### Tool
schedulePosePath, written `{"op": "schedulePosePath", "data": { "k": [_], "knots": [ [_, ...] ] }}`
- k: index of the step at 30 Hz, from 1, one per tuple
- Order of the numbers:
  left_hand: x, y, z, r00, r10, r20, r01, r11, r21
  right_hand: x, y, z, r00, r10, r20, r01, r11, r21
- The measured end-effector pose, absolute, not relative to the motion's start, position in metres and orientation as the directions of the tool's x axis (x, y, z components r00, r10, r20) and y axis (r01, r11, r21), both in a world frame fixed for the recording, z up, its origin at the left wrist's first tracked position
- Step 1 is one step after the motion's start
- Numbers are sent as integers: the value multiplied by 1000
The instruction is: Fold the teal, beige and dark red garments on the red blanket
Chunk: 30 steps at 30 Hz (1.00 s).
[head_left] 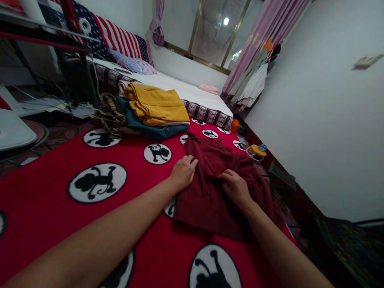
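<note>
A maroon sweatshirt [210,204] lies spread and wrinkled on the red blanket [54,228], its wide hem band towards me and its right side bunched up. At the garment's left edge, my left hand [183,173] is closed, fingers curled over the cloth. My right hand [235,187] pinches a fold near the middle of the sweatshirt, raising a small crease. Beyond my left hand sits a pile of folded clothes, with a mustard-yellow garment [159,104] over a teal one [135,122]. A brown patterned garment [111,112] is heaped against the pile's left side.
Behind the pile stands a bed [180,88] with a pillow [132,63]. A desk [45,38] and white chair [15,130] are on the left. Right of the blanket, a yellow-topped stool [258,151] and a dark folding stool [282,178] stand near the wall.
</note>
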State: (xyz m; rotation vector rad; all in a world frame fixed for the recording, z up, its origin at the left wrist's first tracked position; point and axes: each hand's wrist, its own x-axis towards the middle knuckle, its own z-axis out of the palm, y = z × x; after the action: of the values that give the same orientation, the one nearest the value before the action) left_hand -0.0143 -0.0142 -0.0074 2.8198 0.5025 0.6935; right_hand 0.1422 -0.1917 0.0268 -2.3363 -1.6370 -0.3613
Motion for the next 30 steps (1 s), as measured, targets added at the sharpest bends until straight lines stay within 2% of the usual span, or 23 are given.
{"op": "schedulePosePath", "data": {
  "k": [3,5,6,8,10,12,15,20,24,30],
  "knots": [
    [-14,-16,-8,825,385,413,306,-920,245,161,-192,36,443,779,443,856,-514,49],
    [-14,-17,-9,824,392,410,320,-918,236,172,-190,45,514,802,303,829,-555,64],
    [-13,-17,-9,825,392,408,322,-918,232,177,-187,50,539,823,178,835,-550,15],
    [-13,-18,-8,830,389,400,320,-919,230,187,-176,59,541,841,-11,821,-531,-209],
    [-12,-18,-7,836,393,383,323,-917,234,198,-157,65,547,837,6,750,-487,-447],
    [-13,-17,-5,838,403,367,333,-912,240,208,-134,63,613,773,162,714,-455,-532],
    [-14,-16,-4,831,418,366,345,-905,250,223,-99,49,668,672,321,721,-476,-503],
    [-14,-14,-6,816,440,374,349,-892,287,238,-52,21,665,674,320,726,-483,-490],
    [-12,-13,-9,787,462,409,343,-879,332,243,-35,21,640,702,314,753,-490,-438],
    [-8,-12,-13,766,503,400,378,-856,353,239,-32,31,721,558,411,692,-616,-376]
  ]
}}
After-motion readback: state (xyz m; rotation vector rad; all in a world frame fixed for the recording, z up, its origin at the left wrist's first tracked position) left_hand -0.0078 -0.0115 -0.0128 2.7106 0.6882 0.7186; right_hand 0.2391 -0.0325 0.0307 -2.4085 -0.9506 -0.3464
